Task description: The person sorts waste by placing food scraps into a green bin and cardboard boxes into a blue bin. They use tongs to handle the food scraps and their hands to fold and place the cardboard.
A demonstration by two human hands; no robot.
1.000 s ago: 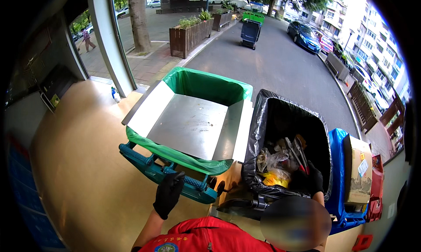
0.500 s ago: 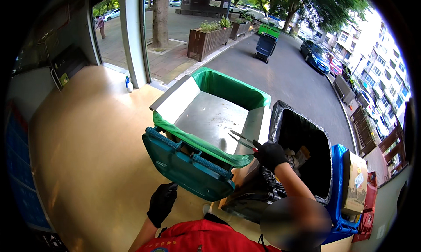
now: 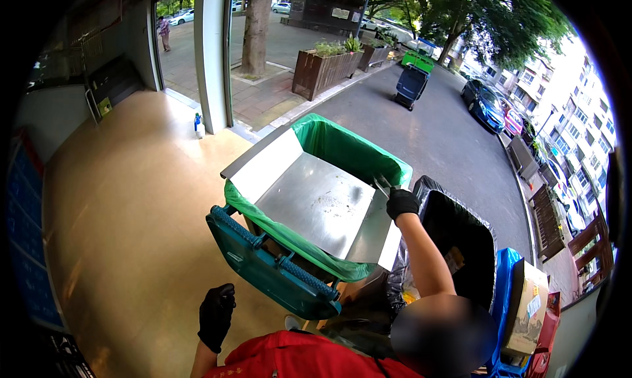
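My right hand (image 3: 402,204), in a black glove, is closed around a pair of metal tongs (image 3: 381,184). The tongs reach over the far right corner of a green-lined bin (image 3: 349,140). A shiny metal tray (image 3: 316,197) with raised sides sits across the bin's opening, with a few dark smudges on it. The bin's teal lid (image 3: 266,263) hangs down on the side nearest me. To the left of this lid, apart from it, my left hand (image 3: 217,315) is held in the air in a black glove. Its fingers are curled, and nothing shows in them.
On the right stands a black-lined bin (image 3: 461,210) with some litter inside. Beside it are a blue bin (image 3: 505,279) and a cardboard box (image 3: 526,305). A small bottle (image 3: 199,126) stands near the door post. A dark wheeled bin (image 3: 411,86) is on the road.
My right hand has moved away from me with the tongs, from above the tray's near right part to the far right corner. My left hand has moved left, away from the lid.
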